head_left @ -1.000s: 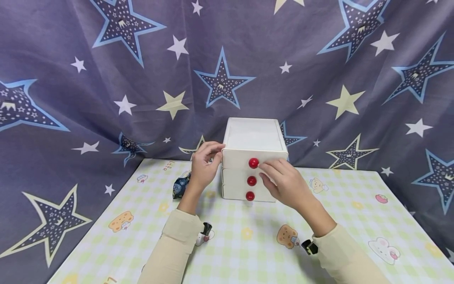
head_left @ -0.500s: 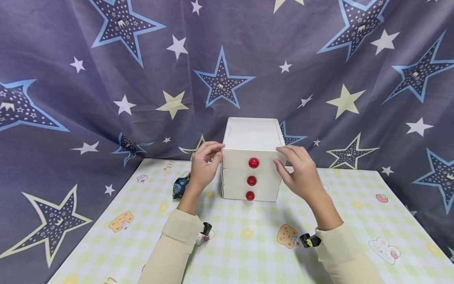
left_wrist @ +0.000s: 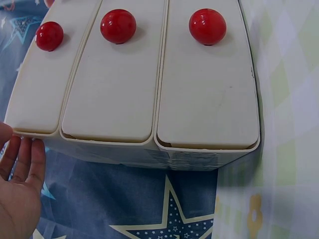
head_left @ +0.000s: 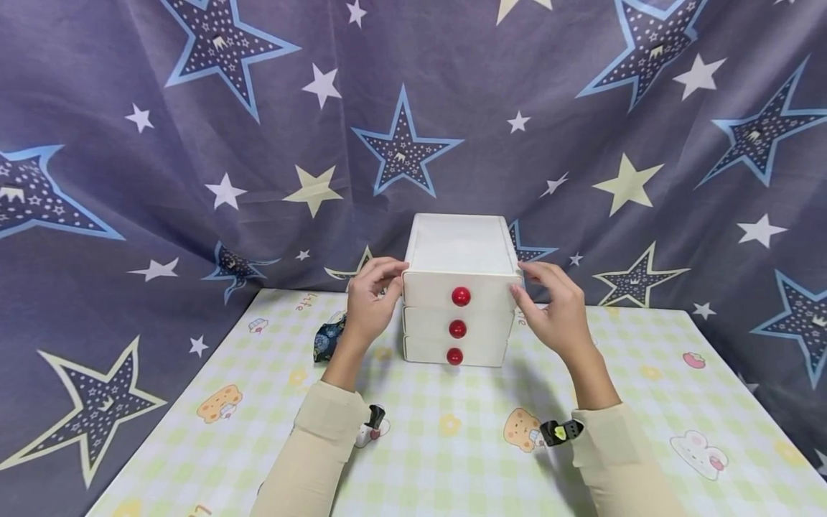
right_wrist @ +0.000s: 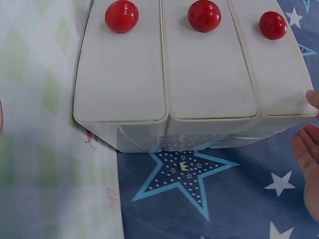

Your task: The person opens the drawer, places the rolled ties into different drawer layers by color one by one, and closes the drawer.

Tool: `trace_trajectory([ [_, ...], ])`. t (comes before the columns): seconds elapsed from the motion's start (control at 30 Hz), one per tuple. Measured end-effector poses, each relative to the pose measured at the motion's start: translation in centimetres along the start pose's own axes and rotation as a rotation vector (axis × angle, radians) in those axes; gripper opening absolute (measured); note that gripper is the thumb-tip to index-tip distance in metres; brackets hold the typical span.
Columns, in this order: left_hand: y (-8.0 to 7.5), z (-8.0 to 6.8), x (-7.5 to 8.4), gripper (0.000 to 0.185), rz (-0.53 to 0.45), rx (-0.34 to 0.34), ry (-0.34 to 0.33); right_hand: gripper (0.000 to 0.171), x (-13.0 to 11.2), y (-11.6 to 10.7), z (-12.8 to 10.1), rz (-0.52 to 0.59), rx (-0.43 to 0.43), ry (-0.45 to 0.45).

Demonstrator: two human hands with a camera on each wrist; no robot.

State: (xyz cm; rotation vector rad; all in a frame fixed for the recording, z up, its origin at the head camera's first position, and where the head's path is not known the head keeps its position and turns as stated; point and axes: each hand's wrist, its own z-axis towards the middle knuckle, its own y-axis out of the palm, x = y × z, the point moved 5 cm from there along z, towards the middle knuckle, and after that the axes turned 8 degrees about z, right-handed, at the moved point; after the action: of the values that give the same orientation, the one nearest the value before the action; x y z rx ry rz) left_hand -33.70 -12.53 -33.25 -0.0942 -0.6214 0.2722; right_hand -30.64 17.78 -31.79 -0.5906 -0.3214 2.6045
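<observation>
A small white drawer chest with three drawers stands at the back of the table, each drawer shut and bearing a red knob. My left hand grips its upper left corner, fingers curled onto the top edge. At the upper right corner my right hand holds on, thumb against the top drawer's front edge. The left wrist view shows the drawer fronts with my left hand beside the top drawer. In the right wrist view my right hand sits by the same drawer.
A dark blue patterned bundle lies on the table left of the chest, behind my left wrist. The checked tablecloth carries cartoon prints. A star-patterned curtain hangs close behind and along both sides of the table.
My right hand left the top drawer's red knob and moved right and up to the chest's upper right corner. The left hand stayed at the left corner.
</observation>
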Motion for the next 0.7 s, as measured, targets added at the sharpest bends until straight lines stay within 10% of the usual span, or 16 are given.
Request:
trace_trajectory([
  [0.37,0.1,0.1,-0.1,0.022,0.008,0.001,-0.003,0.033,1.1,0.5,-0.5,0.140,0.080,0.104],
  [0.7,-0.4,0.3,3.4,0.021,0.023,-0.006,0.003,0.032,-1.6,0.1,0.1,0.200,0.077,0.214],
])
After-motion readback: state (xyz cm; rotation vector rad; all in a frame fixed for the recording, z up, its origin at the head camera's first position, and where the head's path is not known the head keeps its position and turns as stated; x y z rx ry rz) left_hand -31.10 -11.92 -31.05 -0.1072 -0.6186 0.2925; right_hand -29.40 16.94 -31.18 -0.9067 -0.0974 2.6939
